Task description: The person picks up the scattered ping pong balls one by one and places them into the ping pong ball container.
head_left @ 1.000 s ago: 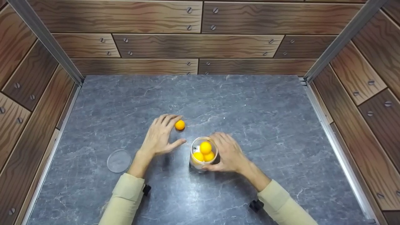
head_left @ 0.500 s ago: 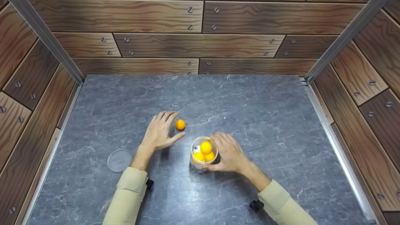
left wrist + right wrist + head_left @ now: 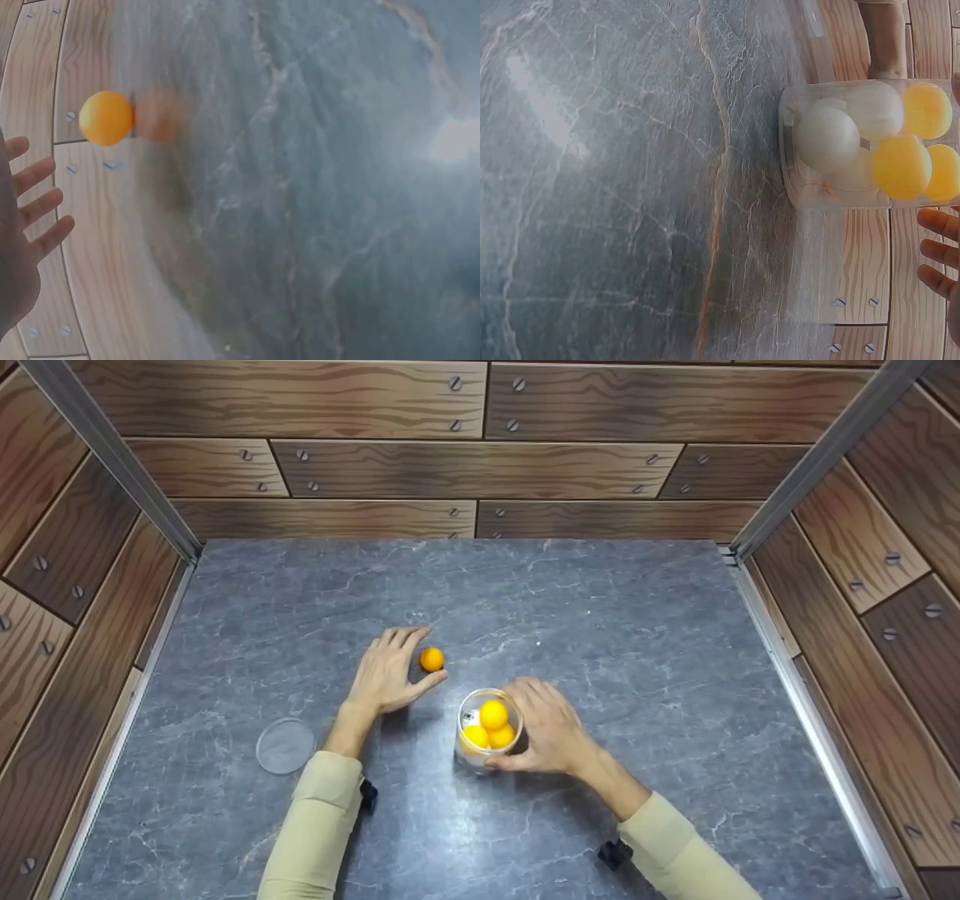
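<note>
A lone orange ping-pong ball [image 3: 432, 659] lies on the grey marbled table, left of and beyond a clear jar. Around that ball stands my left hand [image 3: 384, 671], fingers spread past its far side and thumb reaching out on the near side. In the left wrist view a gap shows between the fingers [image 3: 45, 202] and the ball [image 3: 106, 118]. My right hand [image 3: 553, 727] grips the upright clear jar [image 3: 475, 763] from the right, thumb in front. White ping-pong balls [image 3: 827, 139] fill the jar's lower part, with several orange ones [image 3: 493, 714] above them.
A round clear lid [image 3: 286, 745] lies flat on the table [image 3: 637, 622], left of the left forearm. Wood-patterned walls [image 3: 480, 469] enclose the back and both sides, with metal rails [image 3: 810, 720] along the side edges.
My left hand has shifted slightly away from me and its thumb has come up closer to the lone ball. The right hand and jar have stayed in place.
</note>
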`<state>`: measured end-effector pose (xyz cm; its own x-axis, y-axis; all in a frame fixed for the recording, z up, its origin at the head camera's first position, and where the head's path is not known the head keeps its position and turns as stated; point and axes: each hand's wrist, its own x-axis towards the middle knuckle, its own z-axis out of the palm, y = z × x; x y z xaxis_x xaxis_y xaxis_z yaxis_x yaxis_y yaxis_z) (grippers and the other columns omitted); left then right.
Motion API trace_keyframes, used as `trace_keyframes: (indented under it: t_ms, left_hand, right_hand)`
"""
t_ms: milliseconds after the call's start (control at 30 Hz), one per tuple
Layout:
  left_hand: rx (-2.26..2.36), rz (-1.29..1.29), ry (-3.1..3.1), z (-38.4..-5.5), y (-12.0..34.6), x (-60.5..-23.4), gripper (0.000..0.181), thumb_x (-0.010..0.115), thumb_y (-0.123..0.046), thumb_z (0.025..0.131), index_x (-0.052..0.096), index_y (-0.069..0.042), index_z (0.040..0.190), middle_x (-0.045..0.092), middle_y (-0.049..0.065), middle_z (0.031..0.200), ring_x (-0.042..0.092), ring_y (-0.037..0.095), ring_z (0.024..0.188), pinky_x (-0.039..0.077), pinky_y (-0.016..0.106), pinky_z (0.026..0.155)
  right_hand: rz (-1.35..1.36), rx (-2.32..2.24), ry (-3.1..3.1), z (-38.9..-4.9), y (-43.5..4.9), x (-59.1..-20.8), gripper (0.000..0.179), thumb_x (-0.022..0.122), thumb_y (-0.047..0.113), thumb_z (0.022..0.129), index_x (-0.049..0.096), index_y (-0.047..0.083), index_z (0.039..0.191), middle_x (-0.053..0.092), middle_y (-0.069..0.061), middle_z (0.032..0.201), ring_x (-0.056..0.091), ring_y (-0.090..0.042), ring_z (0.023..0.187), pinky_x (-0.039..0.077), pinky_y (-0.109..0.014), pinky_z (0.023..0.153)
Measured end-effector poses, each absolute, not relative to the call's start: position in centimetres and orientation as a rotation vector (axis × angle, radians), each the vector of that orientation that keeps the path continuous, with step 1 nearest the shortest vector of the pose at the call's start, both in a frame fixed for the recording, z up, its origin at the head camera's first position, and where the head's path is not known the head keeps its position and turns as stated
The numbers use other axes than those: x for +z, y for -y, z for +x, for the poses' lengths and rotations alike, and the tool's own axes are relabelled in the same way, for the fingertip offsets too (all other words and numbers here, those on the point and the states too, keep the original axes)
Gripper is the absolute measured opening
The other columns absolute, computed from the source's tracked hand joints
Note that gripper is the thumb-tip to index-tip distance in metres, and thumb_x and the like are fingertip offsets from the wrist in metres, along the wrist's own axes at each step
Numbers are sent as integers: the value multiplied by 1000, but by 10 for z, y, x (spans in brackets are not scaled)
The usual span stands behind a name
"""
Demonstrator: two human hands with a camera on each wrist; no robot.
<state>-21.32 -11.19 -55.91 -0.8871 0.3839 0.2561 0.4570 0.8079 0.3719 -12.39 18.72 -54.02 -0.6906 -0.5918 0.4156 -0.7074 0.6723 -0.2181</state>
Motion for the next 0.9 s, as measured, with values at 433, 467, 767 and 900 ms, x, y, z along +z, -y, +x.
trace_keyframes:
  t_ms: [433, 467, 767, 900]
  left_hand:
    - [-626, -626, 2925, -218, 111, -575, 83, 63, -68, 93, 48, -18, 157, 60, 10, 150, 55, 35, 138, 48, 60, 113]
    - [-619, -624, 2933, -218, 110, -576, 83, 62, -69, 93, 48, -18, 157, 60, 10, 149, 55, 35, 138, 48, 60, 114]
    - [-629, -590, 2996, -220, 105, -577, 78, 64, -61, 95, 48, -16, 156, 60, 14, 149, 53, 41, 142, 41, 62, 120]
    - [-631, -579, 3033, -220, 104, -578, 74, 64, -58, 98, 47, -15, 157, 59, 15, 150, 53, 41, 142, 42, 62, 120]
  right_hand:
    - [1027, 508, 2571, -123, -187, -540, 100, 65, 85, 77, 58, 4, 135, 68, -12, 125, 64, -29, 118, 56, -47, 104]
    - [1028, 507, 2571, -123, -187, -540, 100, 65, 86, 78, 58, 4, 135, 68, -12, 125, 64, -29, 118, 56, -47, 104]
    - [1030, 513, 2585, -123, -188, -539, 99, 68, 83, 77, 58, 5, 136, 68, -12, 127, 63, -29, 120, 56, -49, 105]
    - [1032, 527, 2582, -123, -188, -538, 100, 70, 82, 76, 58, 4, 137, 68, -12, 127, 64, -30, 120, 56, -50, 106]
